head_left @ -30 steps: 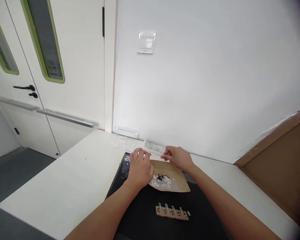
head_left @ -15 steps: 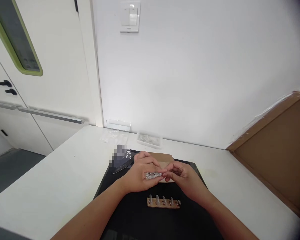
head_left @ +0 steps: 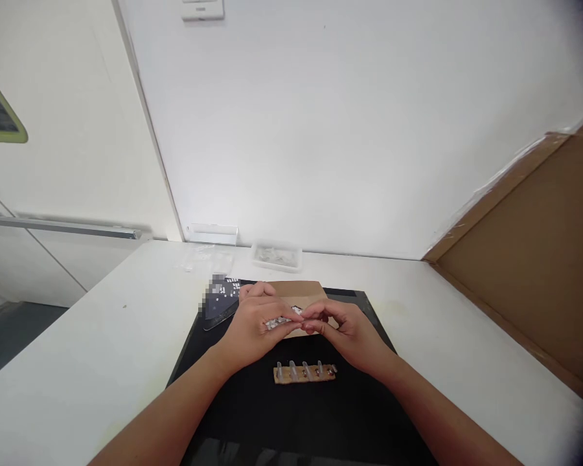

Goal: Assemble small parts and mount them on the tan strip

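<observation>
- Narrow tan strip (head_left: 285, 375): lies flat on the black rectangular mat (head_left: 296, 417), on the wearer's side of both hands, apart from them. Long axis runs left to right, nearly square to the view, right end very slightly farther away.
- Strip, appearance: straight, slim, uneven-edged. Four translucent, finger-shaped pieces (head_left: 293, 371) rise from it in a spaced row, tips pointing up and away from the wearer, leaning a little left. Small coppery, shiny round spots (head_left: 317, 373) show between them; material too small to tell.
- Brown paper sheet (head_left: 304, 290): on the far part of the mat, beneath and behind the hands. Far edge runs left to right; near side partly hidden. Surface plain, matt. Small white fragments (head_left: 276, 322) lie on it, seen between the left fingers; a black bit shows among them.
- Left hand (head_left: 252, 325): thumb and forefinger drawn together at the tips over the paper.
- Right hand (head_left: 348, 331): fingertips likewise pinched, meeting the left ones. Cannot tell whether either hand grips anything.
- Shallow translucent plastic tray (head_left: 276, 257): beyond the mat, on the white table (head_left: 107, 356), near the wall.
</observation>
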`<state>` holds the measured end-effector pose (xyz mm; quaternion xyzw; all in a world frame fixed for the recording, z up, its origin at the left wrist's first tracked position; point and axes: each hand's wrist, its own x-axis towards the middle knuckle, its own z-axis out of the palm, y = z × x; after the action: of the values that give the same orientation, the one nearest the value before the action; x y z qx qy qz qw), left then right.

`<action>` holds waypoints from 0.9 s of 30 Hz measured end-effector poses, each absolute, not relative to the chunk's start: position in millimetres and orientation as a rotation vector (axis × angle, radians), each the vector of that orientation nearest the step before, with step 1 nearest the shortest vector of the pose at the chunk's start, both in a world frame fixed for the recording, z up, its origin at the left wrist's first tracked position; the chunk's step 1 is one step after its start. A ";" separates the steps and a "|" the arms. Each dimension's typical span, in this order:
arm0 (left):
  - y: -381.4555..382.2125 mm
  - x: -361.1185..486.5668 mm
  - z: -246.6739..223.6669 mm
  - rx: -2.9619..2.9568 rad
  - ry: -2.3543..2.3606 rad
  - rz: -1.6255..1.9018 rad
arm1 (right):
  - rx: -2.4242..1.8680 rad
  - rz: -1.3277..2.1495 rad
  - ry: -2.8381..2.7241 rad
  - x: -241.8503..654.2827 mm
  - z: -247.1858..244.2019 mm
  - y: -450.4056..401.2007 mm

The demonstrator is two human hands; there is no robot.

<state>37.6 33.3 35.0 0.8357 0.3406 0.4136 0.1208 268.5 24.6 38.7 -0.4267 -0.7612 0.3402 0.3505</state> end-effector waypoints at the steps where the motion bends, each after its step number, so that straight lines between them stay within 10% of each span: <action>1: 32.8 38.4 33.9 2.467 1.033 1.212 | -1.101 0.829 -1.999 269.1 37.9 24.7; 27: 59.9 -34.3 45.1 2.439 1.776 0.186 | -1.170 0.206 -2.129 288.4 21.4 43.5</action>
<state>-34.3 59.9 45.1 0.8054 0.5865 0.0615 0.0596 288.4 43.5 21.4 -0.4506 -0.8197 0.0792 0.3446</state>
